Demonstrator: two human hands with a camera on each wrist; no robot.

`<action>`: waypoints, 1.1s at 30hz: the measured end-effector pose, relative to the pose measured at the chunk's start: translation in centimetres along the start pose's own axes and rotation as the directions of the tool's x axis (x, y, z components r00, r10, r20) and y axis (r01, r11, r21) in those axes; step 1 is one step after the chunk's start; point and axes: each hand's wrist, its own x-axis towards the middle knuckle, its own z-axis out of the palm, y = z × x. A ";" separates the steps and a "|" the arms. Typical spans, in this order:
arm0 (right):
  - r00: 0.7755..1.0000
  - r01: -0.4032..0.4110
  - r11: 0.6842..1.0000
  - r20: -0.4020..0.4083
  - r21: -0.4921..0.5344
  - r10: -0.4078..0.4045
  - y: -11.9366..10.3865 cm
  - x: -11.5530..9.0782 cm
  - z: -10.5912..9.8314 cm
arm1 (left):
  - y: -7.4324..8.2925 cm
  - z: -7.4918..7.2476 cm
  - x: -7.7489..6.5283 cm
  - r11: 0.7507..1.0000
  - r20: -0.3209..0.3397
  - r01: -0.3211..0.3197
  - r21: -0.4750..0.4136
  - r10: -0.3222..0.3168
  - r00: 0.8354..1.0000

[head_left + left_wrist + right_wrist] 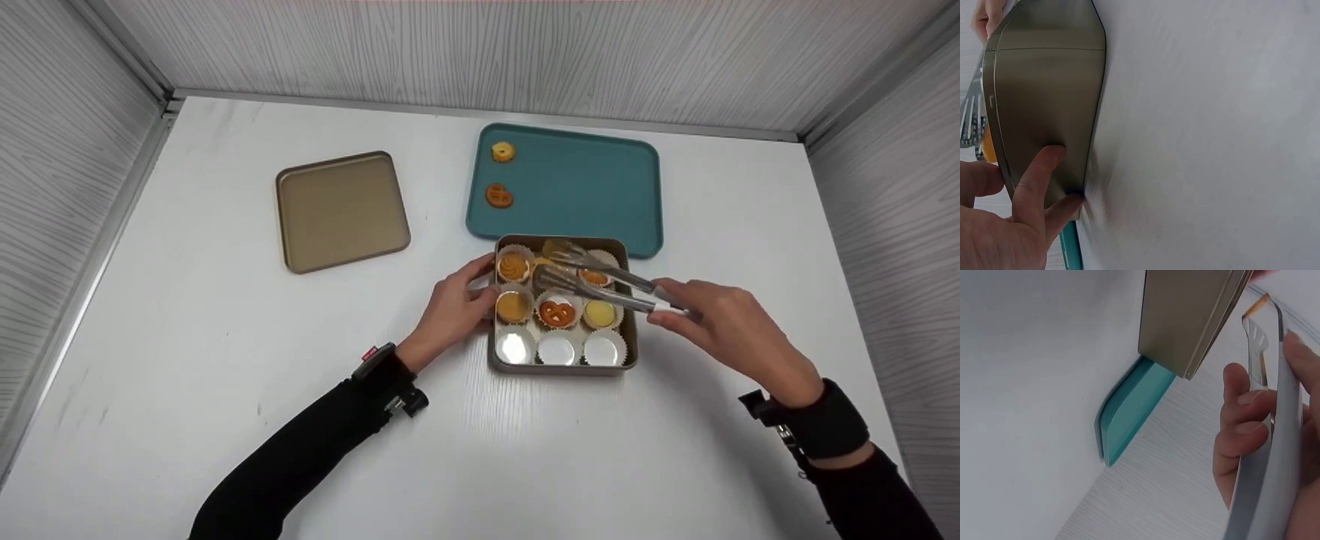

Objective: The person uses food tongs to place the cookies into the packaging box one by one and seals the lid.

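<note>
A square metal tin point(555, 369) holds rows of paper cups with cookies. Among them are a swirled cookie point(514, 266), a round tan cookie point(514, 307), a pretzel cookie point(557, 313) and a pale yellow cookie point(600, 313). The front cups show white bottoms. My left hand point(457, 300) rests against the tin's left side, its extended fingers point(1036, 180) pressing the wall. With my right hand point(724, 326) I grip metal tongs point(600, 294) over the tin's back rows. An orange-brown cookie point(1256, 305) sits between the tong tips in the right wrist view.
Behind the tin lies a teal tray point(592, 187), bearing a yellow ring-shaped cookie point(503, 151) and a brown pretzel cookie point(499, 196) on its left. A shallow gold-brown tray or lid point(343, 212) lies farther left. Grey panels point(480, 56) border the white table point(225, 322).
</note>
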 end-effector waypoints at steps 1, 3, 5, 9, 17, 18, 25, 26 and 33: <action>1.000 0.017 1.000 0.024 -0.010 -0.017 -0.2 -0.2 0.0 | 0.0 0.0 0.0 1.000 0.000 0.002 0.003 -0.002 1.000; 0.997 0.041 0.999 0.064 -0.028 -0.039 -0.6 -0.4 0.1 | 0.0 0.1 0.0 1.000 -0.002 0.004 0.010 -0.004 1.000; 0.994 0.054 0.998 0.094 -0.046 -0.049 -0.9 -0.5 0.1 | 0.1 0.1 0.0 1.000 -0.003 0.002 0.016 -0.002 1.000; 0.989 0.073 0.995 0.130 -0.069 -0.063 -1.4 -0.5 0.2 | 0.1 0.1 0.1 1.000 0.001 0.004 0.011 -0.004 1.000; 0.971 0.212 0.969 0.142 -0.127 -0.194 -1.8 0.0 0.7 | -0.1 0.1 0.1 1.000 0.000 0.000 -0.011 0.000 1.000; 0.967 0.231 0.964 0.144 -0.133 -0.212 -1.8 0.0 0.8 | -0.1 0.1 0.0 1.000 0.000 -0.002 -0.010 0.002 1.000; 0.949 0.304 0.939 0.139 -0.158 -0.284 -2.2 0.5 1.1 | -0.1 0.2 0.0 1.000 0.006 0.001 -0.014 -0.001 1.000; 0.949 0.305 0.939 0.141 -0.162 -0.283 -2.3 0.5 1.1 | -0.1 0.2 0.0 1.000 0.006 0.001 -0.015 -0.001 1.000; 0.949 0.297 0.938 0.165 -0.177 -0.269 -2.4 0.7 1.0 | -0.1 0.2 0.0 1.000 0.005 0.006 -0.019 -0.006 1.000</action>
